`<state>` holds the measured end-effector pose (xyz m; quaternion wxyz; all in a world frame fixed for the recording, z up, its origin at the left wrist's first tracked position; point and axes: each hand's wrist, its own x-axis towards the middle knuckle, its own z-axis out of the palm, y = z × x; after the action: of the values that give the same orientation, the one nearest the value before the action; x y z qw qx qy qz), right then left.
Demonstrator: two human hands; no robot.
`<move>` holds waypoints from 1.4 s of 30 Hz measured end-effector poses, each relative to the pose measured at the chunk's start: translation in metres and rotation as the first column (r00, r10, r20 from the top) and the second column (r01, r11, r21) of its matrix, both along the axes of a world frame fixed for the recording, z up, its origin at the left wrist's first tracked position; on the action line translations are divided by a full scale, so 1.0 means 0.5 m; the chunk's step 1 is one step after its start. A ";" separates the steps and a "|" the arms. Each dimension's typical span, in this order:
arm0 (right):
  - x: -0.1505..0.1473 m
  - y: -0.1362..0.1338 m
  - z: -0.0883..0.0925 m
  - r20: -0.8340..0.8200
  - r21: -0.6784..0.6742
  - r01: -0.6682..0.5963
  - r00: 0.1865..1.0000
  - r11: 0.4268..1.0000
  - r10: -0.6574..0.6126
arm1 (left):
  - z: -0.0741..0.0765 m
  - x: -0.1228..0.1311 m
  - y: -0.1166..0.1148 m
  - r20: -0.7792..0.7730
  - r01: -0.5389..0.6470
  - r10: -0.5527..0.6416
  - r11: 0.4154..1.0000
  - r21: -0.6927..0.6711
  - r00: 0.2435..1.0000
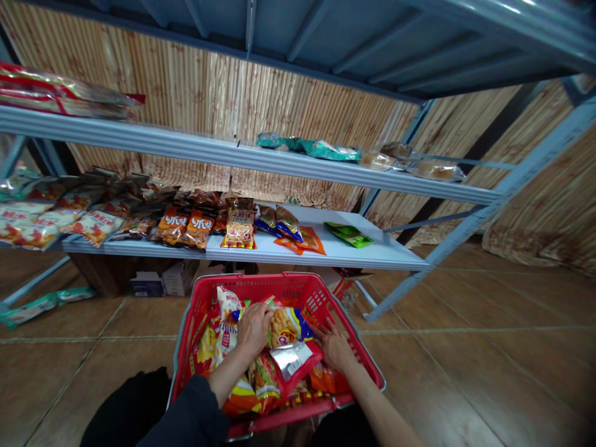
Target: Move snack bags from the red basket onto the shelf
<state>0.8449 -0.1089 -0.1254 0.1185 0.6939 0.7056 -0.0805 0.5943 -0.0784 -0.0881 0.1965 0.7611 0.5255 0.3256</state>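
A red shopping basket (272,279) full of snack bags stands on the floor before me. Inside it, my left hand (254,327) is closed, its curled fingers at the left part of a blue and yellow snack bag (285,327). My right hand (334,345) reaches in at the right with its fingers apart, touching orange packaging near that bag's right end. Below the bag lies a red and silver packet (294,361). White snack bags (226,340) and a yellow bag (205,344) lie left of my left hand. Lower layers in the basket are hidden.
A blue-grey metal rack stands ahead; its lower shelf (372,254) holds brown-orange bags (198,228), white bags (100,225) and a green packet (348,234). Teal packets (331,151) lie on the middle shelf (186,147). Small boxes (148,284) sit underneath. A teal packet (37,308) is on the floor.
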 end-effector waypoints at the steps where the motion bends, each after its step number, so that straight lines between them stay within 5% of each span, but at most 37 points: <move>1: 0.002 -0.002 0.001 -0.009 0.001 0.002 1.000 1.000 -0.002 | -0.001 0.005 0.001 0.003 0.002 -0.002 1.000 0.001 1.000; 10: -0.032 -0.002 0.039 -0.028 -0.027 0.077 0.997 0.997 -0.078 | -0.011 0.012 0.014 0.031 0.018 -0.018 1.000 0.018 0.999; 19: -0.001 0.001 0.007 -0.072 -0.059 0.087 0.993 0.994 -0.091 | -0.029 0.017 0.025 0.069 0.014 -0.016 0.999 0.034 0.997; 34: -0.008 -0.013 0.018 -0.059 -0.006 0.089 0.994 0.996 -0.089 | 0.000 0.011 0.014 0.054 -0.016 0.018 0.999 -0.029 0.998; 42: 0.003 0.000 0.024 -0.061 -0.038 0.055 0.997 0.998 -0.057 | -0.026 0.018 0.019 0.080 -0.026 0.028 1.000 -0.016 0.996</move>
<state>0.8466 -0.1092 -0.1133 0.1069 0.7083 0.6877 -0.1181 0.6034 -0.0688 -0.1010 0.2190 0.7386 0.5298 0.3546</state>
